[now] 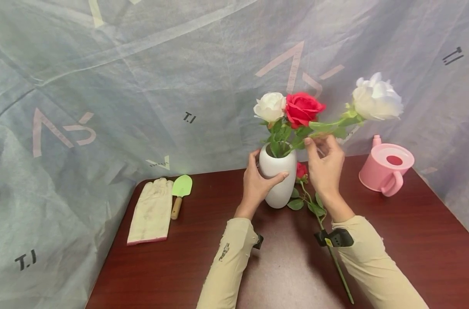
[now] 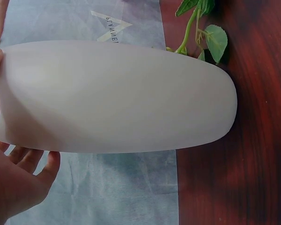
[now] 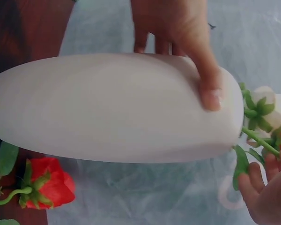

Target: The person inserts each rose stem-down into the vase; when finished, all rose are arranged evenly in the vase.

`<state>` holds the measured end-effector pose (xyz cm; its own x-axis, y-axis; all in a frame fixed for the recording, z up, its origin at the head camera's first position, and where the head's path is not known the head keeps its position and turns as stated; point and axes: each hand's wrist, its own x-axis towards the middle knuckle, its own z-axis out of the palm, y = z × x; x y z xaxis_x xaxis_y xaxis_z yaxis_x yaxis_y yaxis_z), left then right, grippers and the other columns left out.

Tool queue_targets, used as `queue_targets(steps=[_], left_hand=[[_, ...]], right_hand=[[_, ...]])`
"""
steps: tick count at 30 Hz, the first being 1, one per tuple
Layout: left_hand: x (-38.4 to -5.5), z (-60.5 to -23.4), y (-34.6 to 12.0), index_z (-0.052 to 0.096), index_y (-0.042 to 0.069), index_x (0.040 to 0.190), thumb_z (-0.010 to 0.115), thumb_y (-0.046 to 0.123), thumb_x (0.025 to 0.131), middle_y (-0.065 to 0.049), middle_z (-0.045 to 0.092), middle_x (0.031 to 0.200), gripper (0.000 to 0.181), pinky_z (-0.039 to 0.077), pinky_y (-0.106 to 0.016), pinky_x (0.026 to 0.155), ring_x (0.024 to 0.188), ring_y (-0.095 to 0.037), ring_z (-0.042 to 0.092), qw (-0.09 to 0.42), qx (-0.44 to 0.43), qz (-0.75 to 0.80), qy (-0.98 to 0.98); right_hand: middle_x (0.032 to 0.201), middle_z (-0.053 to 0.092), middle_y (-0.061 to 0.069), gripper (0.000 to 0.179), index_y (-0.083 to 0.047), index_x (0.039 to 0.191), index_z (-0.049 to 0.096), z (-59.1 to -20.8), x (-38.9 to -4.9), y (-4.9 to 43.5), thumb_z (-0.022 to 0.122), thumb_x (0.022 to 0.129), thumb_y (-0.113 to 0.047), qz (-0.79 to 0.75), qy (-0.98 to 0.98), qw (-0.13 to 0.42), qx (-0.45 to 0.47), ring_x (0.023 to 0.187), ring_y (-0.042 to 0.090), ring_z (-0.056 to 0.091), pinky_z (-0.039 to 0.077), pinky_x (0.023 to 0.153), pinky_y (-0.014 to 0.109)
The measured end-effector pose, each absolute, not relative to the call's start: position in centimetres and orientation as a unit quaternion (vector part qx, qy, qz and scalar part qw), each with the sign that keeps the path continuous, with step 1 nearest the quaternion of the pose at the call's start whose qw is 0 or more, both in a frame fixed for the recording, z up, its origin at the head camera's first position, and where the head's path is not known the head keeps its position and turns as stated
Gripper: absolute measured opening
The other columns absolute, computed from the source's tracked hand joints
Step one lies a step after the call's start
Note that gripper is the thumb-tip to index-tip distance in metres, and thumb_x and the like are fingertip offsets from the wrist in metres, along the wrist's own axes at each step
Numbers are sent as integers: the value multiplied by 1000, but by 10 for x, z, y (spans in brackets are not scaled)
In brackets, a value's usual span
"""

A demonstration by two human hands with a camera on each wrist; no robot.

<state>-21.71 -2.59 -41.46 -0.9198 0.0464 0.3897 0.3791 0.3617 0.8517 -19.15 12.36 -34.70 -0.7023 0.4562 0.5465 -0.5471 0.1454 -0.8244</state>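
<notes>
A white vase (image 1: 279,182) stands on the table, slightly tilted. My left hand (image 1: 257,182) grips it from the left side, the thumb across its front and the fingers behind, as the right wrist view shows. From the vase's mouth rise a white rose (image 1: 270,107) and a red rose (image 1: 304,109). Just right of the mouth, my right hand (image 1: 326,161) pinches the green stem of a second white rose (image 1: 377,98), whose bloom leans far out to the right. The fingers partly hide where that stem runs. Smooth vase wall (image 2: 117,98) fills most of the left wrist view.
Behind the right forearm, a second red rose (image 1: 301,170) lies on the table with its long stem toward the front. A pink watering can (image 1: 386,167) stands at the right. White gloves (image 1: 151,210) and a green trowel (image 1: 182,186) lie at the left. Grey cloth (image 1: 161,86) hangs behind.
</notes>
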Motion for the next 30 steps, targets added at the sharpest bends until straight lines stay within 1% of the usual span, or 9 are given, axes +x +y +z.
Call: queue_targets(steps=[2, 4, 8, 12, 16, 20, 23, 26, 30], left_hand=[[-217, -414, -26, 36, 20, 135, 82, 43, 67, 2, 52, 124, 84, 48, -32, 78, 102, -10, 55, 151, -130, -549, -812], [-217, -414, -26, 36, 20, 135, 81, 43, 67, 3, 52, 125, 84, 48, -32, 78, 102, -10, 55, 149, -129, -549, -812], [-216, -414, -26, 35, 20, 135, 81, 44, 68, 3, 51, 126, 84, 49, -32, 78, 102, -10, 55, 149, -131, -548, -812], [-217, -415, -27, 36, 20, 135, 81, 43, 68, 3, 51, 126, 84, 49, -32, 77, 101, -10, 56, 155, -132, -546, -813], [-218, -415, -27, 36, 19, 134, 81, 43, 68, 3, 52, 126, 84, 49, -32, 77, 102, -10, 56, 158, -133, -544, -813], [-218, -415, -26, 37, 20, 134, 82, 41, 67, 3, 52, 125, 83, 49, -31, 77, 101, -9, 55, 159, -137, -549, -809], [-218, -415, -26, 37, 20, 133, 82, 40, 67, 4, 53, 125, 83, 49, -31, 77, 101, -9, 56, 160, -138, -552, -807], [-218, -415, -26, 37, 19, 133, 82, 39, 67, 4, 52, 125, 82, 49, -30, 77, 101, -9, 56, 160, -138, -553, -806], [-218, -415, -25, 37, 19, 133, 82, 40, 68, 4, 53, 124, 82, 48, -30, 77, 100, -8, 55, 157, -138, -552, -807]], right_hand=[[84, 64, 7, 15, 12, 93, 59, -344, -187, 119, 63, 87, 0, 639, -673, 371, 36, 84, 13, 63, 48, 85, 30], [85, 64, 13, 12, 12, 91, 60, -340, -182, 115, 62, 86, 2, 629, -687, 362, 37, 87, 15, 63, 47, 87, 31], [86, 64, 21, 11, 12, 90, 61, -332, -174, 110, 61, 86, 2, 599, -715, 358, 26, 86, 17, 63, 48, 74, 21], [83, 62, 23, 12, 12, 87, 62, -329, -172, 108, 61, 86, 1, 591, -729, 344, 22, 77, 12, 58, 45, 66, 18], [78, 60, 20, 12, 10, 86, 66, -334, -177, 110, 63, 84, -1, 584, -744, 323, 15, 72, 9, 52, 40, 63, 20], [74, 60, 11, 13, 2, 87, 70, -351, -190, 118, 68, 83, -10, 576, -755, 312, 10, 70, 9, 51, 38, 60, 22], [71, 59, 4, 14, -1, 84, 72, -359, -199, 122, 71, 81, -15, 574, -758, 308, 15, 67, 10, 51, 39, 57, 22], [69, 57, 4, 15, 0, 80, 72, -358, -202, 124, 72, 80, -15, 567, -765, 305, 19, 65, 13, 50, 38, 55, 22], [71, 57, 7, 15, 0, 79, 73, -354, -205, 124, 72, 79, -15, 546, -787, 288, 16, 69, 15, 48, 37, 58, 24]])
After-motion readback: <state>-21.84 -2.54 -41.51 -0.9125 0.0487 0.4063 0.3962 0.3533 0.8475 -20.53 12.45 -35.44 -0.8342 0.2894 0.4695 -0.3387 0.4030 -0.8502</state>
